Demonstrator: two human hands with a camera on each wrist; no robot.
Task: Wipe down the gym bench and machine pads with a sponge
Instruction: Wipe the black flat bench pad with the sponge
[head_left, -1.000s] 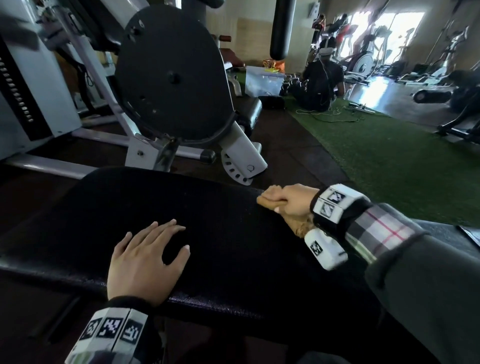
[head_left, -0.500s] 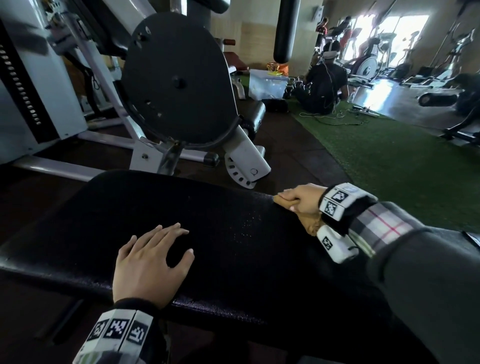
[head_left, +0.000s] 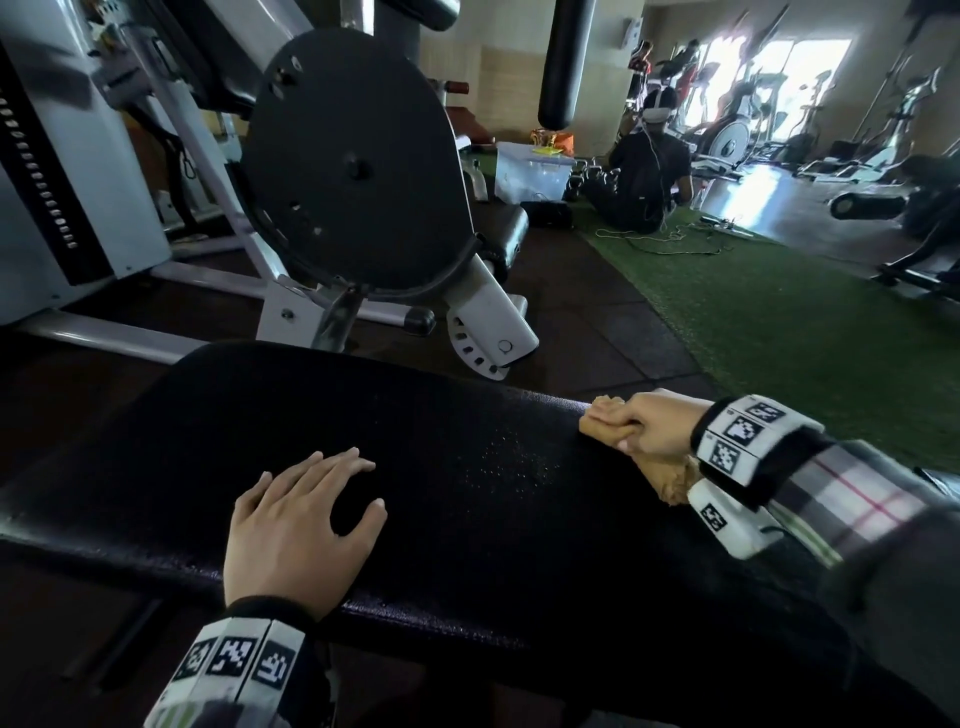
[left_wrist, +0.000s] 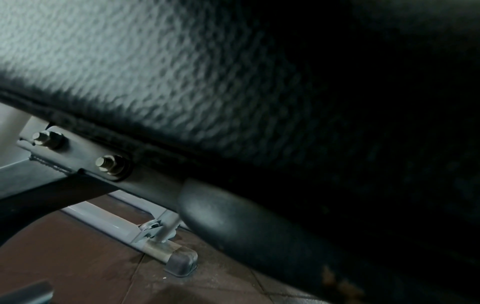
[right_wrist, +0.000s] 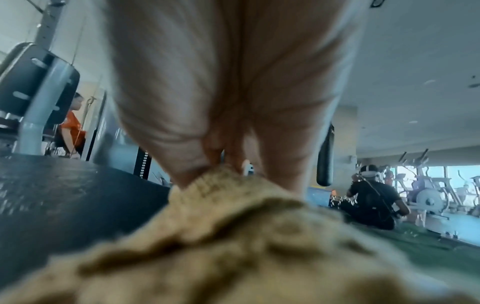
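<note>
Item: wide black padded vinyl bench surface, grained, lying across in front of me; fine droplets speckle its middle, near my right hand.

Item: tan, rough-textured sponge, crumpled; it sits at the far right edge of the surface, in contact with the vinyl; a ragged tail of it shows below my palm toward the wrist.

Item: my right hand; fingers curled tight around the sponge, clamped on it, thumb side up; the right wrist view shows the sponge bunched under the palm.

Item: my left hand; flat on the near part of the surface, fingers straight and slightly spread, holding nothing, bracing.

Item: grey machine frame with large black round plate, on the floor beyond the surface; a seated person in black on the green turf, well apart.

Step in hand, as I judge it: wiping the pad top. To do it well: flatten the sponge so more of its face meets the vinyl; draw long overlapping strokes across the droplets toward the left; lift the bracing hand to cover the patch under it; finish along the rounded edges.
</note>
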